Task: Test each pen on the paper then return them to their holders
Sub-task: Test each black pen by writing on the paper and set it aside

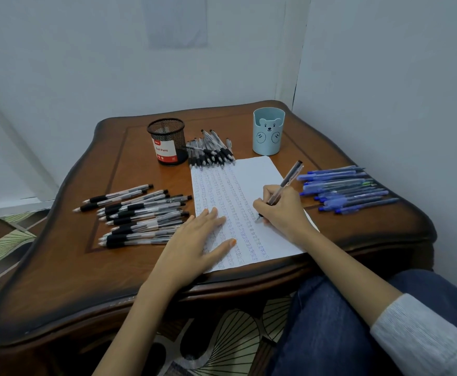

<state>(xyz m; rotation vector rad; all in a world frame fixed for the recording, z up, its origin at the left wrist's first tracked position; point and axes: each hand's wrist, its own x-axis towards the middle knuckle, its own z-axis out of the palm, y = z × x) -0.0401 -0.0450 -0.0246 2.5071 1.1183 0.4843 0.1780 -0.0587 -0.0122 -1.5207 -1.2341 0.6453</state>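
A white sheet of paper [238,191], covered with rows of small pen marks, lies on the brown wooden table [129,275]. My right hand [281,210] grips a black pen [287,180] with its tip on the paper. My left hand [195,240] rests flat on the sheet's left part, fingers straight. Several black pens [140,213] lie in a pile left of the paper. Another heap of black pens [211,151] sits behind it. Blue pens [344,188] lie to the right. A black mesh holder [167,141] and a light blue bear holder [268,131] stand at the back.
The table stands in a corner, with grey walls behind and to the right. A patterned floor [2,240] shows to the left and under the table. My legs in blue jeans [330,327] are at the lower right, close to the table's front edge.
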